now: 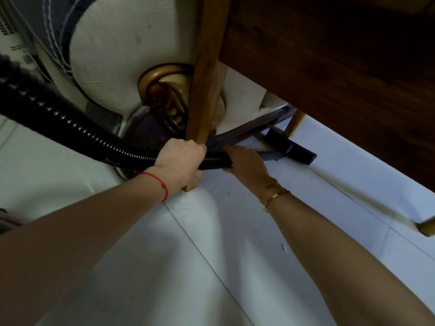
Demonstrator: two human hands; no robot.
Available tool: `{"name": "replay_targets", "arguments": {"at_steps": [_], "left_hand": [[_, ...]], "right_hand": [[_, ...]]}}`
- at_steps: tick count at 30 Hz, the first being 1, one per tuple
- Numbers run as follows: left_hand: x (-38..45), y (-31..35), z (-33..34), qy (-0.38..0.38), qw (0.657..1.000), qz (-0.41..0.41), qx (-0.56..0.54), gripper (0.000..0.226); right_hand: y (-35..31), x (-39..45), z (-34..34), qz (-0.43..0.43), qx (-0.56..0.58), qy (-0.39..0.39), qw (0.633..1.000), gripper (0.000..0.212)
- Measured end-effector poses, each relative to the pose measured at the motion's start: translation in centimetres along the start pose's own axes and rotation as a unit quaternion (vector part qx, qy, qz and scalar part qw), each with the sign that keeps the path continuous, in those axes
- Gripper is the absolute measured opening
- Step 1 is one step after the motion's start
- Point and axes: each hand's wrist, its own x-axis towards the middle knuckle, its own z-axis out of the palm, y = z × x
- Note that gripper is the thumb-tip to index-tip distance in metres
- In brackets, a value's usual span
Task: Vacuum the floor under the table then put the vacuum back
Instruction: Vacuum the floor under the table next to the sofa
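Note:
A black ribbed vacuum hose runs from the upper left down to the floor. My left hand grips the hose just in front of a wooden table leg. My right hand holds the hose's end where it joins the dark wand. The black floor nozzle lies flat on the white tiles under the dark wooden table.
A white upholstered sofa arm with a gold scroll ornament stands right behind the table leg. Another table leg stands past the nozzle, and a third foot shows at the right edge. White tiled floor spreads below.

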Motion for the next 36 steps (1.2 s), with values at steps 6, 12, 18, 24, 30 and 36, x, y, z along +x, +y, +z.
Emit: {"name": "replay_targets", "arguments": {"at_steps": [6,12,18,24,30,36], "left_hand": [[-3.8,-1.6,-1.2,0.013,1.000,0.003,0.002,0.028],[-9.9,-3.9,-2.9,0.031,0.999,0.003,0.023,0.035],[-15.5,-6.3,-4.2,0.042,0.998,-0.006,0.046,0.036],[-19.8,-8.3,-5.4,0.061,0.997,0.003,0.045,0.034],[-21.9,-8.8,-6.6,0.092,0.994,0.017,0.059,0.031],[-21.0,-7.4,-6.9,0.099,0.993,0.029,0.055,0.031]], "right_hand": [[-3.5,-1.6,-0.8,-0.014,0.004,0.019,1.000,0.034],[-9.2,-3.7,-1.8,-0.014,-0.050,0.006,0.999,0.033],[-14.8,-6.5,-3.2,-0.034,-0.020,0.023,0.999,0.033],[-18.8,-8.6,-4.1,-0.042,-0.021,0.053,0.997,0.032],[-20.2,-10.0,-4.8,-0.040,-0.020,0.082,0.996,0.031],[-18.6,-10.7,-4.5,-0.021,-0.005,0.101,0.995,0.032]]}}
